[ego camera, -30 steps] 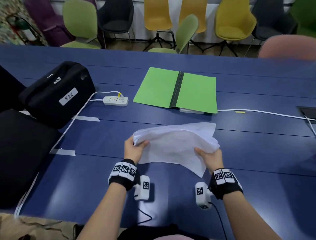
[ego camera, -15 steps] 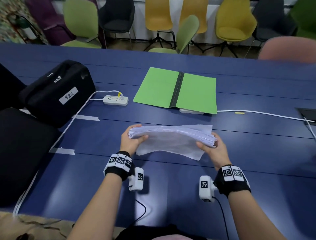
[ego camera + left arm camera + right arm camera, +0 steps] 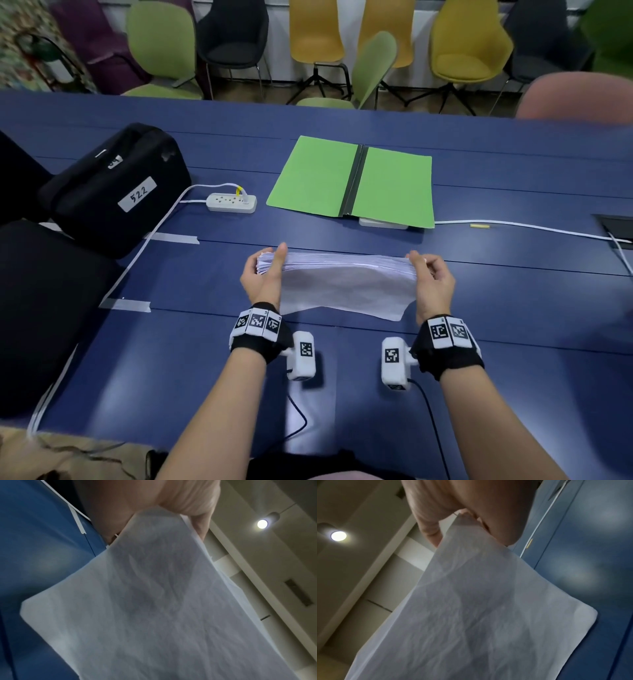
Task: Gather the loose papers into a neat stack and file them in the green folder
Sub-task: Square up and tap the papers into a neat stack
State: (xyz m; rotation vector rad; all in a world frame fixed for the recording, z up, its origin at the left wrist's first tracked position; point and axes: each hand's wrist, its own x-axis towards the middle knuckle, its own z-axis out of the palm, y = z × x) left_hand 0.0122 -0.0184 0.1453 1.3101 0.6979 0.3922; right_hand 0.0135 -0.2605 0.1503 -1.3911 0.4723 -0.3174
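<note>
A stack of white papers (image 3: 346, 287) stands on its long edge above the blue table (image 3: 513, 394), the sheets hanging down toward me. My left hand (image 3: 263, 274) grips its left end, thumb on the near face. My right hand (image 3: 430, 277) grips the right end the same way. Both wrist views look up at the sheets: the papers (image 3: 154, 608) under the left hand (image 3: 154, 497), and the papers (image 3: 479, 608) under the right hand (image 3: 462, 507). The green folder (image 3: 352, 181) lies open and flat beyond the stack, black spine in the middle.
A black case (image 3: 113, 188) sits at the left, with a white power strip (image 3: 231, 202) and its cable beside it. A white cable (image 3: 531, 229) runs right from under the folder. Coloured chairs line the table's far side.
The papers went from a loose, sagging bundle to an upright stack held by both ends. Both hands moved apart and slightly forward, away from me.
</note>
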